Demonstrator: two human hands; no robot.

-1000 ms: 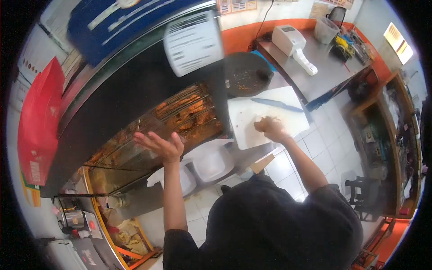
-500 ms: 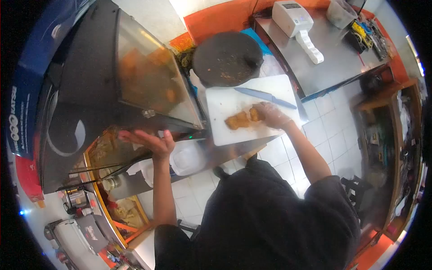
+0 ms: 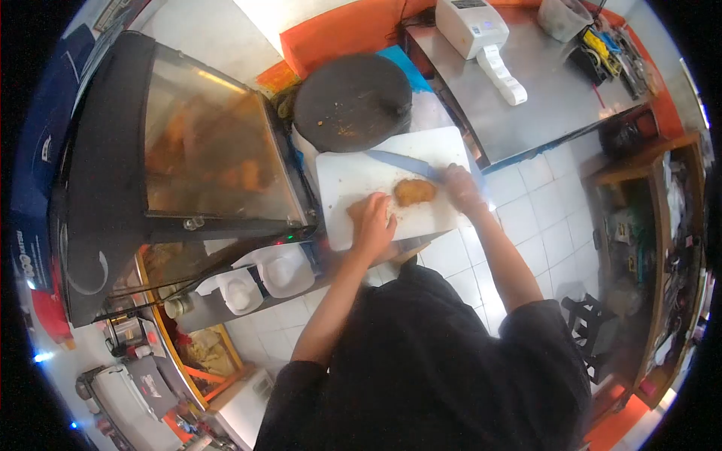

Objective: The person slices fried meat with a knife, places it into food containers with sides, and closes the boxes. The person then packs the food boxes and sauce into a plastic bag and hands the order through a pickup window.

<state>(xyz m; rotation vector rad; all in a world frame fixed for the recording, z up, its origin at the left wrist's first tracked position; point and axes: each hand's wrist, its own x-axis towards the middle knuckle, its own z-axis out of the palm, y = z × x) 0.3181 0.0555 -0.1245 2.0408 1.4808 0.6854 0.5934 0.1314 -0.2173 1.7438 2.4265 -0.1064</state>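
Note:
A white cutting board [image 3: 432,146] lies in front of me with crumbs on it. My right hand [image 3: 462,189], in a clear glove, grips the handle end of a knife [image 3: 402,163], whose blade points left along the board's far side. A browned, breaded cutlet [image 3: 415,192] sits mid-board between my hands. At the board's left side, my bare left hand [image 3: 372,225] is closed over another piece of fried cutlet [image 3: 354,211], which its fingers partly hide.
Behind the board stands a round dark chopping block [image 3: 352,101]. A glass-fronted warming cabinet [image 3: 214,143] is at left, with open white food boxes [image 3: 286,272] below it. A label printer [image 3: 472,28] rests on the steel table [image 3: 553,68] at right.
My left hand has come from beside the cabinet onto the board's left piece. My right hand has left the cutlet and taken the knife handle. The two pieces now lie apart.

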